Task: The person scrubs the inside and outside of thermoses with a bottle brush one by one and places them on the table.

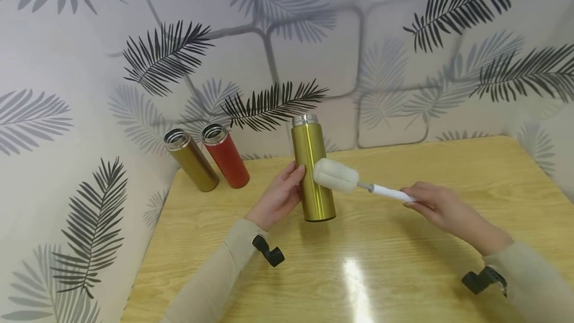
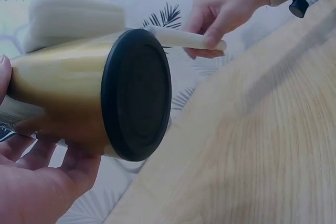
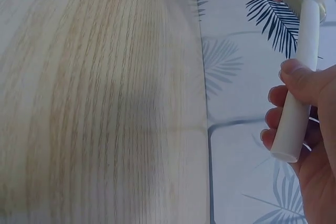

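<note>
Head view shows a gold flask [image 1: 313,168] standing upright near the middle of the wooden tabletop [image 1: 403,263], its steel mouth uncapped. The person's left hand [image 1: 278,196] rests against the flask's left side, fingers [image 1: 293,173] curved lightly round the body; the left wrist view shows the thumb and palm cupping the flask just above its black base [image 2: 136,95]. The right hand [image 1: 437,203] pinches the white handle of a bottle brush [image 1: 358,182], thumb on top and fingers curled beneath, as the right wrist view confirms [image 3: 299,114]. The brush's pale sponge head [image 1: 335,175] lies against the flask's right side, about halfway up. At the far left of the tabletop, near the leaf-patterned wall [image 1: 287,39], a second gold flask [image 1: 190,159] and a red flask [image 1: 225,155] stand just beside each other, both without lids.
</note>
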A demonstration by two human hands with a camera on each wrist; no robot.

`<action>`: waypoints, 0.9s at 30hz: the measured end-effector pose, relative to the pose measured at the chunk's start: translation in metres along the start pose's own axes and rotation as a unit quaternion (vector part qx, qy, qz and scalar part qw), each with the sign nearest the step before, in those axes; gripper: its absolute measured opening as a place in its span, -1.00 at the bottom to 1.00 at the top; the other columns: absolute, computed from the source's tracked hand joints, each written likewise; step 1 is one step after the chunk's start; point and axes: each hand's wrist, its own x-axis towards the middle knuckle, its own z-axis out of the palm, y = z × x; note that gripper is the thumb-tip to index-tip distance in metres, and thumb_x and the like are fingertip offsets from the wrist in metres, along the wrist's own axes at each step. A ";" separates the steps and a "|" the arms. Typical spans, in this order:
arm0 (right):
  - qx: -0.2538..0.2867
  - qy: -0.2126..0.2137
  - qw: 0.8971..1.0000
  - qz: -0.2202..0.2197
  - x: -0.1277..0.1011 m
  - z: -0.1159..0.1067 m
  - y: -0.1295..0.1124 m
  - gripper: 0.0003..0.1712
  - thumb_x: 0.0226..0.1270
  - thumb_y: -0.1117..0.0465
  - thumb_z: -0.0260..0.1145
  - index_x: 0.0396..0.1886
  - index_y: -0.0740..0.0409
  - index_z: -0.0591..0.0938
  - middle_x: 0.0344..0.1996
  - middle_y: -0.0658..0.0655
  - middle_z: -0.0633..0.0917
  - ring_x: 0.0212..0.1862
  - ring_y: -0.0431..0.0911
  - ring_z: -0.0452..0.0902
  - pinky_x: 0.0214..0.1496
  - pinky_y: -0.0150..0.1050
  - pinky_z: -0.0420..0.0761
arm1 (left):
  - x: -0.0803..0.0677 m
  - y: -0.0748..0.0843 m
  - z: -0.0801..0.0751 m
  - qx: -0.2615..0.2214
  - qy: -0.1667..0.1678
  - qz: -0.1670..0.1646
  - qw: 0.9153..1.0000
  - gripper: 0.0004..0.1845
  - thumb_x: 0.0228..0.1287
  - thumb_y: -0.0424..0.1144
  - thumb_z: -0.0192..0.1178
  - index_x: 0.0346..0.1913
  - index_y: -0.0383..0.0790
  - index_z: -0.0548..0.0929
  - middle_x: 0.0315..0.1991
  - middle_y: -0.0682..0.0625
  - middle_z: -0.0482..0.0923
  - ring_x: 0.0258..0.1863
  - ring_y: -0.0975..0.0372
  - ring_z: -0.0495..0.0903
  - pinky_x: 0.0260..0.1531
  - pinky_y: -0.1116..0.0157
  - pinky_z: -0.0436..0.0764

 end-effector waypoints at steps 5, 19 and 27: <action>0.025 -0.001 1.000 -0.012 -0.013 0.006 -0.003 -0.58 0.57 0.01 0.24 0.01 0.29 0.74 -0.29 -0.09 0.68 -0.37 -0.40 0.39 -0.39 -0.52 0.40 | -0.001 0.001 -0.004 -0.008 0.010 0.014 1.000 -0.43 0.72 -0.17 -0.10 0.64 -0.17 0.12 0.39 -0.12 0.37 0.38 0.09 0.38 0.40 0.10 0.35; -0.014 -0.020 1.000 0.007 -0.041 -0.009 -0.015 -0.44 0.58 -0.14 0.08 0.06 0.21 0.75 -0.17 -0.08 0.72 -0.27 -0.35 0.55 -0.26 -0.57 0.48 | -0.002 0.007 -0.014 -0.039 0.024 0.073 0.996 -0.45 0.64 -0.26 0.07 0.56 -0.20 0.21 0.25 -0.06 0.47 0.24 0.14 0.50 0.31 0.17 0.43; -0.106 -0.024 0.993 0.040 -0.024 -0.021 -0.012 -0.56 0.53 -0.09 0.24 -0.01 0.17 0.78 -0.28 -0.05 0.75 -0.37 -0.35 0.49 -0.41 -0.40 0.49 | 0.003 0.014 -0.008 0.100 0.083 0.166 0.977 -0.11 0.12 -0.05 0.61 0.45 -0.14 0.37 0.31 -0.13 0.53 0.26 0.11 0.55 0.33 0.14 0.51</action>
